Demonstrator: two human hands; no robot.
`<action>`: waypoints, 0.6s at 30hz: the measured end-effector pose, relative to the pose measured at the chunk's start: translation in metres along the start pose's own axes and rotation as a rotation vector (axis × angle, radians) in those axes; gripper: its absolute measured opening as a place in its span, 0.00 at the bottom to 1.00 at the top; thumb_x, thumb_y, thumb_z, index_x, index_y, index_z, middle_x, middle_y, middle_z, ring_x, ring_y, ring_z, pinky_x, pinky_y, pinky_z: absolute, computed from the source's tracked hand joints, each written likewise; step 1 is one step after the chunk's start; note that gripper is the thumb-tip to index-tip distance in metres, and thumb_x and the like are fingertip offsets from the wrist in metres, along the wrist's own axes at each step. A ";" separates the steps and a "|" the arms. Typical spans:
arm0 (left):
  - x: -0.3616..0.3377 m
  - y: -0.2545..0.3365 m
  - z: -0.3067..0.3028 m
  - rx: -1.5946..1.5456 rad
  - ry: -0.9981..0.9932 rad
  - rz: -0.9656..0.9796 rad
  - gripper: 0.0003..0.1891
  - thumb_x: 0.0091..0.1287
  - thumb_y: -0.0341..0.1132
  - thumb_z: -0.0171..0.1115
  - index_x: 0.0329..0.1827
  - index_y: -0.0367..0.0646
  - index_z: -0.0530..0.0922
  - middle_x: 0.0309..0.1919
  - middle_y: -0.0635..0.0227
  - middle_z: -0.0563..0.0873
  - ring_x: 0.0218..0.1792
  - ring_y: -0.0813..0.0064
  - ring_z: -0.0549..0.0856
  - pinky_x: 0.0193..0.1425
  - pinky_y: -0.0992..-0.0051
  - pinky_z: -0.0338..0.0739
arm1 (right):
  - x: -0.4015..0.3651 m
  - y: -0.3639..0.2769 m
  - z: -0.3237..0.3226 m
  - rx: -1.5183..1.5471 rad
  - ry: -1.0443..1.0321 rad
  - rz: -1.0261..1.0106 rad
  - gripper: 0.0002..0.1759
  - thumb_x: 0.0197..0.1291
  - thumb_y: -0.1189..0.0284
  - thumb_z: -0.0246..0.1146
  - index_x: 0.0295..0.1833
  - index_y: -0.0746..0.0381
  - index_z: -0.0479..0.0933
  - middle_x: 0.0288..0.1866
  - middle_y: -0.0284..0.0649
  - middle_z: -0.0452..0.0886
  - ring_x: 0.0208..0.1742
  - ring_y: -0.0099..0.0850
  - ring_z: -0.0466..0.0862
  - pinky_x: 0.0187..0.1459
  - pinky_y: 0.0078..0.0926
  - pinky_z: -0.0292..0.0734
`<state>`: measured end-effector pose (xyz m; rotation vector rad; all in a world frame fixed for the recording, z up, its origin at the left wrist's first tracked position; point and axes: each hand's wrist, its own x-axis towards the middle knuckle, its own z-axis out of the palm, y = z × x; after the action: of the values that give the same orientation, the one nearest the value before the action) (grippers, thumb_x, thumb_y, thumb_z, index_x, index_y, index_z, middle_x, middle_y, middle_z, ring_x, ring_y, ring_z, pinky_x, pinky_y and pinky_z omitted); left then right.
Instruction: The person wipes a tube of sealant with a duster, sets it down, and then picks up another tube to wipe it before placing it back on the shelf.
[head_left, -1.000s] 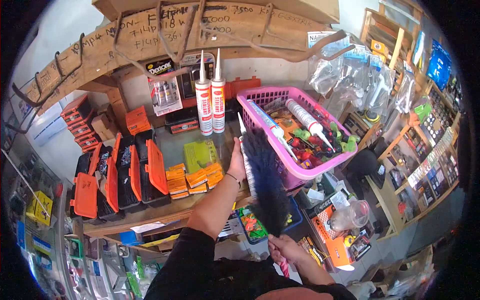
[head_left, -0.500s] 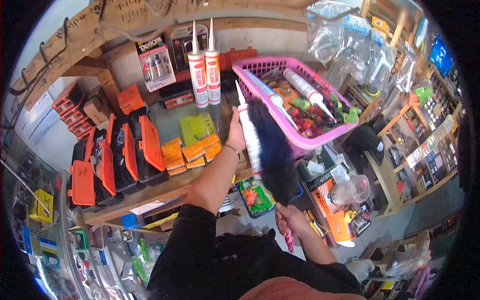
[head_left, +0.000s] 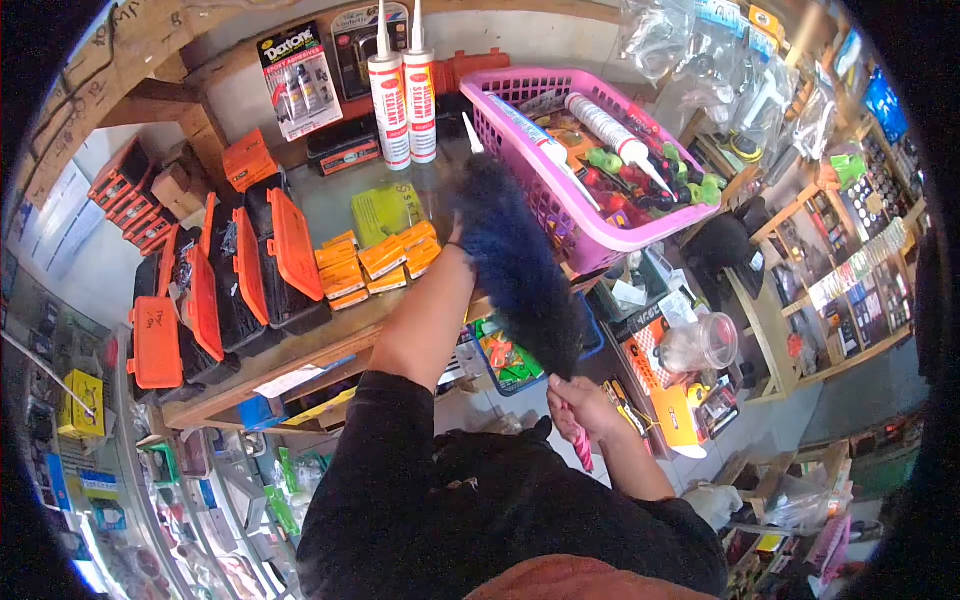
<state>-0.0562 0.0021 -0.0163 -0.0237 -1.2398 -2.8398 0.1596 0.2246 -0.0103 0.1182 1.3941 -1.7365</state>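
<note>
My right hand [head_left: 582,408] is closed around the pink twisted handle of a dark feather duster [head_left: 525,275]. The duster's fluffy head lies slantwise over a silicone sealant tube [head_left: 474,136], leaving only its white nozzle showing. My left hand [head_left: 458,232] is mostly hidden behind the feathers, at the tube it was gripping half a second ago. Two more sealant tubes [head_left: 405,105] stand upright at the back of the glass-topped counter [head_left: 330,215]. Right of the duster is a pink plastic basket [head_left: 625,236] with further tubes and assorted items in it.
Orange-lidded black cases [head_left: 255,262] stand open on the left. Small orange boxes [head_left: 375,262] and a yellow-green packet [head_left: 385,212] lie near my left forearm. Below the counter is a blue tray [head_left: 510,385] with green packets. A clear jar [head_left: 715,340] sits right.
The duster has swung left and up across the sealant tube, covering its body and most of my left hand. The view has shifted slightly, so the counter items appear higher.
</note>
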 end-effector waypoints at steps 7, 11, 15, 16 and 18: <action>0.005 -0.004 -0.010 -0.681 -0.534 -0.073 0.32 0.63 0.60 0.36 0.56 0.41 0.67 0.55 0.58 0.72 0.54 0.59 0.72 0.59 0.59 0.64 | -0.005 -0.005 0.013 0.002 0.015 0.008 0.23 0.62 0.56 0.49 0.19 0.60 0.62 0.07 0.31 0.59 0.04 0.22 0.61 0.06 0.20 0.58; -0.009 0.013 0.008 -0.458 -0.212 -0.152 0.37 0.60 0.65 0.35 0.55 0.39 0.68 0.53 0.54 0.73 0.54 0.58 0.72 0.60 0.59 0.64 | 0.002 0.001 0.017 0.058 0.050 -0.005 0.23 0.62 0.57 0.49 0.19 0.60 0.62 0.08 0.31 0.59 0.05 0.22 0.61 0.06 0.19 0.58; -0.009 0.013 -0.001 -0.906 -0.446 -0.281 0.37 0.60 0.66 0.36 0.53 0.39 0.70 0.50 0.54 0.75 0.51 0.58 0.74 0.58 0.59 0.66 | -0.006 0.004 0.020 0.065 0.003 0.016 0.23 0.63 0.57 0.49 0.19 0.59 0.62 0.08 0.30 0.57 0.05 0.21 0.60 0.07 0.19 0.59; 0.002 0.000 -0.012 -0.912 -0.447 -0.282 0.37 0.60 0.66 0.36 0.53 0.39 0.70 0.50 0.54 0.75 0.51 0.58 0.74 0.58 0.59 0.66 | -0.009 0.003 0.019 0.071 -0.009 0.020 0.23 0.63 0.58 0.49 0.19 0.59 0.62 0.08 0.30 0.57 0.05 0.21 0.59 0.07 0.19 0.58; -0.021 0.022 0.018 -0.413 -0.121 -0.169 0.37 0.60 0.66 0.36 0.53 0.40 0.70 0.48 0.54 0.76 0.49 0.59 0.75 0.56 0.60 0.68 | -0.008 0.001 0.017 0.080 0.048 0.009 0.23 0.62 0.57 0.49 0.18 0.59 0.62 0.07 0.30 0.57 0.04 0.21 0.59 0.07 0.19 0.59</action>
<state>-0.0346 0.0006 0.0112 -0.1094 -0.6754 -3.2330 0.1723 0.2147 -0.0001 0.2112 1.3569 -1.7928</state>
